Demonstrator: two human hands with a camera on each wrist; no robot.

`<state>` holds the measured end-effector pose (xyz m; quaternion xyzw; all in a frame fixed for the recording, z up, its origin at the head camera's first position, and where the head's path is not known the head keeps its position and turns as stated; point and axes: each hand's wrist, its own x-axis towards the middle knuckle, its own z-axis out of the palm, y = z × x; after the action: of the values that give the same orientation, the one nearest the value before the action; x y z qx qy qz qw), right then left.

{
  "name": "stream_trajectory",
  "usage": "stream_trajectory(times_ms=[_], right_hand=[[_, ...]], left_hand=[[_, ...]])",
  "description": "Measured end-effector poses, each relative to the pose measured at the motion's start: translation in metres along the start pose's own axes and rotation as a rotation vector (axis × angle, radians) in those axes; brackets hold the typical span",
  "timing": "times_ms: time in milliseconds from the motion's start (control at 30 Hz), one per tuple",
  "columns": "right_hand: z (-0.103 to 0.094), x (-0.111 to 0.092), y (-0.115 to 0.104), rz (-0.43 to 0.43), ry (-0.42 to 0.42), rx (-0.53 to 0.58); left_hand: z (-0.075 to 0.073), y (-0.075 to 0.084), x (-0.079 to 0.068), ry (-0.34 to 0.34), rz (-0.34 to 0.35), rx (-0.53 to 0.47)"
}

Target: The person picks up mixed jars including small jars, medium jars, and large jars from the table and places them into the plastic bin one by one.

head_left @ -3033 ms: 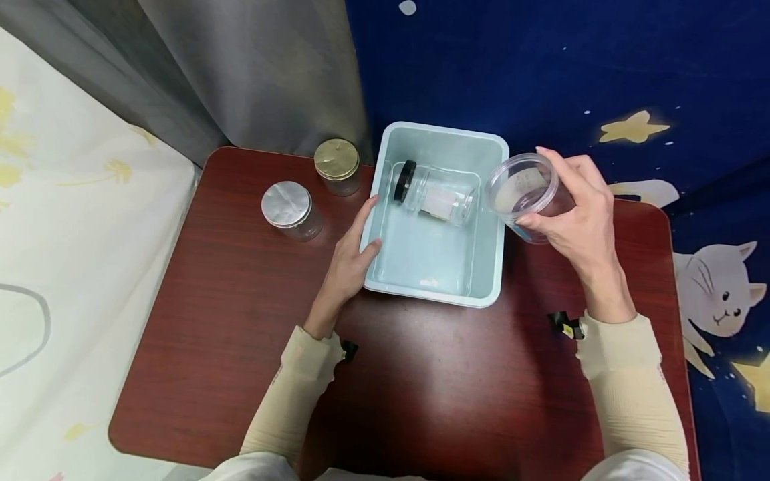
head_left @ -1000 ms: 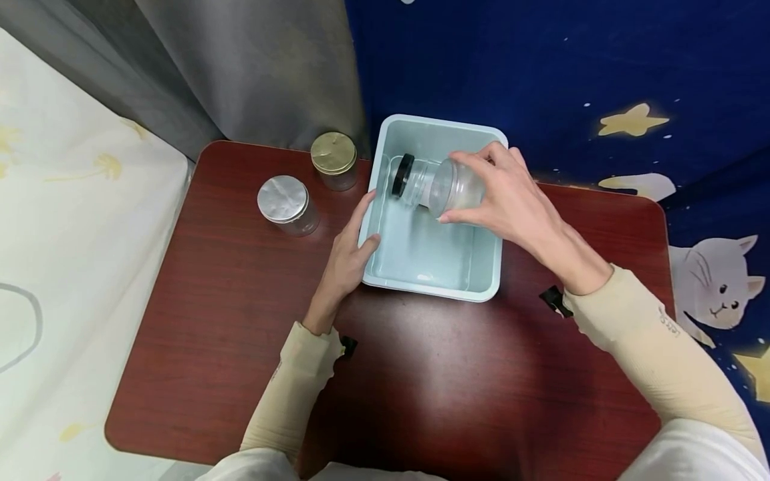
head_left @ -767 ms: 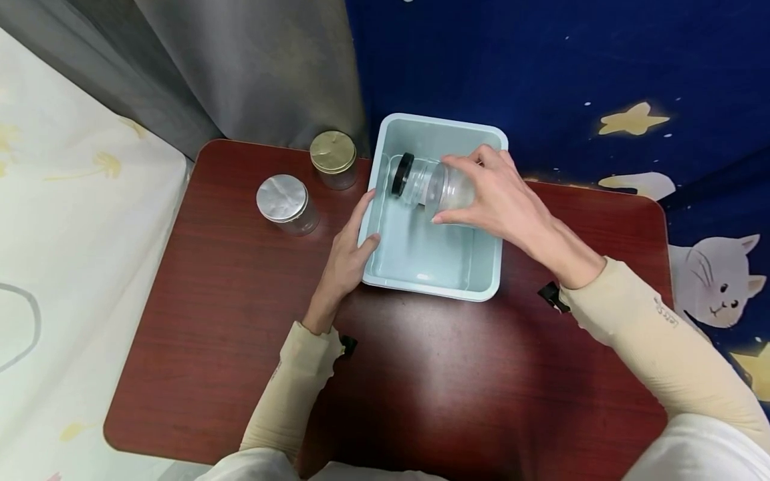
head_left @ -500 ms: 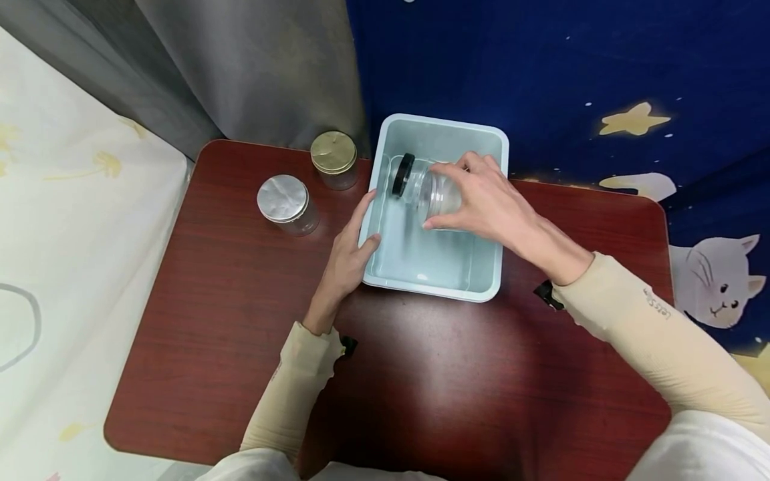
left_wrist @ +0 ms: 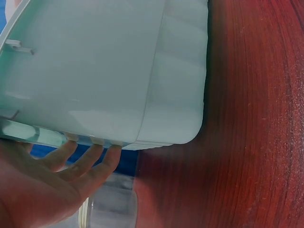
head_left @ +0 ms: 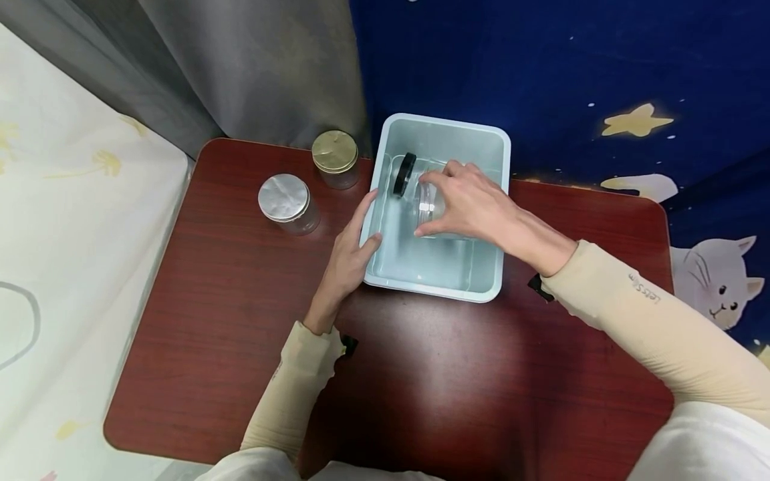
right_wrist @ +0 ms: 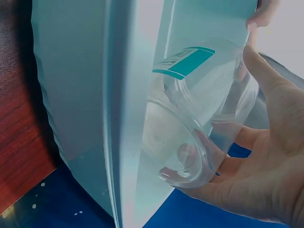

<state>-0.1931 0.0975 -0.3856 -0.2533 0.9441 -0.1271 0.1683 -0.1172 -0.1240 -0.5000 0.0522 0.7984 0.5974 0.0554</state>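
Note:
My right hand point(head_left: 469, 204) grips a clear plastic jar point(right_wrist: 209, 95) with a teal and white label, lying on its side inside the light blue bin point(head_left: 442, 284). Its mouth faces left in the head view, and its base faces the right wrist camera. Thumb and fingers span its sides. Behind it a second clear jar lies in the bin; only its black lid point(head_left: 404, 174) shows well, the body mostly hidden. My left hand point(head_left: 349, 254) holds the bin's left rim, thumb over the edge, fingers point(left_wrist: 88, 164) along the outer wall.
Left of the bin stand two clear jars: one with a silver lid point(head_left: 285, 198), one with a gold lid point(head_left: 335, 152). All rest on a reddish-brown table point(head_left: 228, 321). A grey curtain point(head_left: 265, 67) and a blue curtain point(head_left: 469, 60) hang behind its back edge.
From the bin's right side, my right hand has carried the jar left into the bin, tipping it from upright onto its side and lowering it. The left hand stays on the rim.

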Motion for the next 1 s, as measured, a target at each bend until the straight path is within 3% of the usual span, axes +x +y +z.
stream_trajectory(times_ms=[200,367,600,800,1000], right_hand=[[0.0,0.002,-0.001,0.007,-0.016,-0.024],[-0.001,0.004,-0.003,0.007,-0.032,-0.042],[-0.002,0.013,-0.007,0.026,-0.115,-0.104],[0.001,0.02,-0.009,0.046,-0.184,-0.139],[0.005,0.025,-0.011,0.05,-0.206,-0.14]], left_hand=[[0.0,0.002,0.0,-0.017,-0.022,0.009],[0.001,0.0,-0.001,0.004,-0.001,0.023],[0.001,0.001,0.0,-0.011,-0.021,0.014],[-0.002,0.024,-0.006,-0.032,-0.061,0.016],[-0.006,0.048,-0.012,-0.02,-0.036,0.016]])
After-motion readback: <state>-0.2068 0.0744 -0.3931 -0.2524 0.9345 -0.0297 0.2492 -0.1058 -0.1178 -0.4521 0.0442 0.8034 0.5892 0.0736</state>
